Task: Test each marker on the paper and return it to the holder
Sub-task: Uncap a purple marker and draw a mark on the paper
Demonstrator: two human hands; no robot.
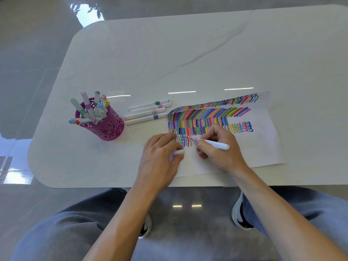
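A white sheet of paper (pixel 259 147) lies on the table, covered in rows of coloured marker strokes. My right hand (pixel 220 149) grips a white marker (pixel 214 144) whose pale pink tip touches the paper beside the lowest row of squiggles. My left hand (pixel 160 157) rests on the paper's left edge, fingers curled around the marker's white cap (pixel 179 152). A magenta perforated holder (pixel 105 123) stands to the left with several capped markers sticking out. Several more white markers (pixel 148 112) lie side by side between the holder and the paper.
The white marble-look table (pixel 188 53) stretches far back and to the right. Its near edge runs just below my wrists. My knees and shoes show under the table edge over a glossy grey floor.
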